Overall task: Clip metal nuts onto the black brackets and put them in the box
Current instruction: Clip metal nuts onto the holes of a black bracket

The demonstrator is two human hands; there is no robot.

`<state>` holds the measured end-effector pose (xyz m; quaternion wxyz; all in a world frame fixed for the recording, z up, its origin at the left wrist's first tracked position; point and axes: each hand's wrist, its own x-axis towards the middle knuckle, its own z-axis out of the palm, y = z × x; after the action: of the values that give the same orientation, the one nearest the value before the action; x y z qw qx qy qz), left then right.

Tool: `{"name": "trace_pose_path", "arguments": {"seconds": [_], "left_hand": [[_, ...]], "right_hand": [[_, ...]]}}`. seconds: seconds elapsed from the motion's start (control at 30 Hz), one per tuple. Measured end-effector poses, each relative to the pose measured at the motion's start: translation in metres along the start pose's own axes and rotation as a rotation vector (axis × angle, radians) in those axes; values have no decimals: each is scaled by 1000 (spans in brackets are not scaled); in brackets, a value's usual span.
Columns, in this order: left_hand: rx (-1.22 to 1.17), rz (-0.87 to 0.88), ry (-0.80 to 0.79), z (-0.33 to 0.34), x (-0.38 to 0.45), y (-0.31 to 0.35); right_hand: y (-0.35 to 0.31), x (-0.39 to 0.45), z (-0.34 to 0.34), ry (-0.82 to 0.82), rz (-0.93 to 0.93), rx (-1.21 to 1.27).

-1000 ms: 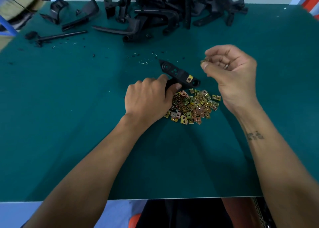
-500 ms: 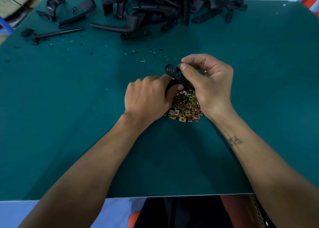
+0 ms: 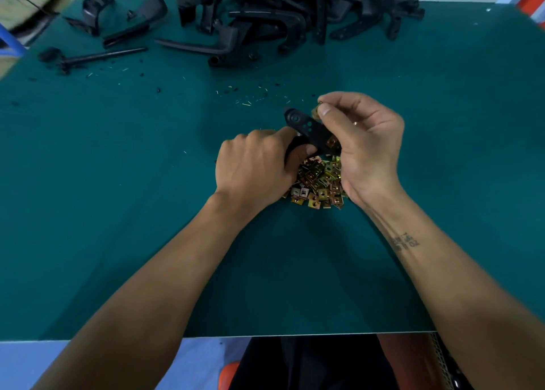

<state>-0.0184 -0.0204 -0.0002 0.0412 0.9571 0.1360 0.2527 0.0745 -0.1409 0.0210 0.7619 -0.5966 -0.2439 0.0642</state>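
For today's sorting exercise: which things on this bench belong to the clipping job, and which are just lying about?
In the job:
- black bracket, gripped by the left hand
- metal nut, pinched by the right hand
- pile of nuts
- heap of brackets

Lying about:
- black rod
- scattered bits on the green mat

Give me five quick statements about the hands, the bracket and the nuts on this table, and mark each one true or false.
1. The left hand grips the black bracket. True.
2. The right hand rests flat on the table. False: it pinches a metal nut at the bracket's edge.
3. One nut is already clipped on the bracket. True.
4. The pile of nuts lies at the table's far edge. False: it lies between the hands.
5. More black brackets are heaped at the far edge. True.
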Motion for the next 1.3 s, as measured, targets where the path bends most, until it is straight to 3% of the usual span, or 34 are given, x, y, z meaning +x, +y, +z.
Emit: {"name": "trace_pose_path", "arguments": {"seconds": [0.9,1.1,1.3], "left_hand": [[-17,15,60,-2,-2,-1],[-47,22,103,-1,-2,1],[-34,18,97,1,-3,-1]], "right_hand": [[6,-6,-2,-69,-128,-131],[3,-5,-4,-174,-42,109],[2,-8,-3,-270,-46,26]]}}
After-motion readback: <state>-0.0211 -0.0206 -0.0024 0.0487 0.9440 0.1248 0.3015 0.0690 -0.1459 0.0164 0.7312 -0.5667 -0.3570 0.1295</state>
